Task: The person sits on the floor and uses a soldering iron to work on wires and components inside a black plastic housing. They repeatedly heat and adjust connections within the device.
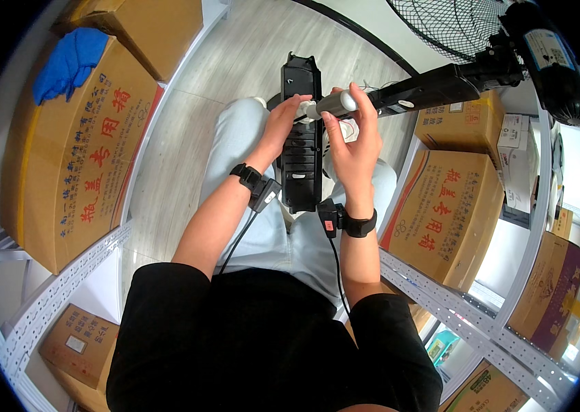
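My left hand [281, 129] has its fingers closed around a white fitting [307, 110] at a long black plastic housing [298, 165], which stands between my knees. My right hand [355, 141] grips a short grey cylinder [331, 104] with a pale rounded end, lying crosswise over the housing at that fitting. A long black arm [427, 89] slants up to the right behind my right hand, with thin wires beneath it. The contact between my left fingertips and the fitting is partly hidden. Both wrists wear black straps with small boxes and cables.
Shelving [39, 312] with cardboard boxes [98, 165] and a blue cloth [70, 62] is on my left. More shelves and boxes [434, 213] are on my right. A black wire fan guard [444, 24] and black cylindrical unit [544, 62] top the arm. Light wood floor [187, 103] lies ahead.
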The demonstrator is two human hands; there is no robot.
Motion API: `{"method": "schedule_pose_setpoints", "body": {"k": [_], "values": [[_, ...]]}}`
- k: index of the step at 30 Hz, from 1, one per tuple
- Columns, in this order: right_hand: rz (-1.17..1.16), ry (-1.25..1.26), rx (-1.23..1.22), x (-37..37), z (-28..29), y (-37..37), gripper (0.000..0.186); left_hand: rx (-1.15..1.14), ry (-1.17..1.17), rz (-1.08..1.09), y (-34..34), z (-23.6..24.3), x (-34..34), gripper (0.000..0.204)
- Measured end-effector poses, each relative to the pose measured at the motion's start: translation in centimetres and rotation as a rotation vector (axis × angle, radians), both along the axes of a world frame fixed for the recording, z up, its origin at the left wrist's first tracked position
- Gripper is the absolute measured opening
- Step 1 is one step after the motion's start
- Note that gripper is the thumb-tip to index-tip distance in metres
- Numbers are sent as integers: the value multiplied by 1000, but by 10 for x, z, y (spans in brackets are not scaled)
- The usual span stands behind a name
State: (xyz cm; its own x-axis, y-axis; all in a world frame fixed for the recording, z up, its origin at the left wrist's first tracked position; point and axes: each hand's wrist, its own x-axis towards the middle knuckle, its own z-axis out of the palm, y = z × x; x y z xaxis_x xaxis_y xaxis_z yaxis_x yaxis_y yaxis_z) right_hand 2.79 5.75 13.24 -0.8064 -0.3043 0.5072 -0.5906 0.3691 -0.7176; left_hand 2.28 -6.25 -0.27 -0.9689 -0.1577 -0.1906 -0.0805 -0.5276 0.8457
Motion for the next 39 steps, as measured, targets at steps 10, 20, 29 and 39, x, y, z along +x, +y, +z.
{"method": "schedule_pose_setpoints", "body": {"k": [10,20,29,39], "values": [[11,108,-28,3,2,4,52,31,18,-22,-1,1,0,47],[-128,158,-178,-9,5,17,52,-26,41,-10,0,-5,-3,45],[-125,112,-291,-10,-7,16,55,-111,69,96,3,-3,-3,36],[-143,143,-217,-11,-14,15,56,-121,93,52,2,-4,-1,34]]}}
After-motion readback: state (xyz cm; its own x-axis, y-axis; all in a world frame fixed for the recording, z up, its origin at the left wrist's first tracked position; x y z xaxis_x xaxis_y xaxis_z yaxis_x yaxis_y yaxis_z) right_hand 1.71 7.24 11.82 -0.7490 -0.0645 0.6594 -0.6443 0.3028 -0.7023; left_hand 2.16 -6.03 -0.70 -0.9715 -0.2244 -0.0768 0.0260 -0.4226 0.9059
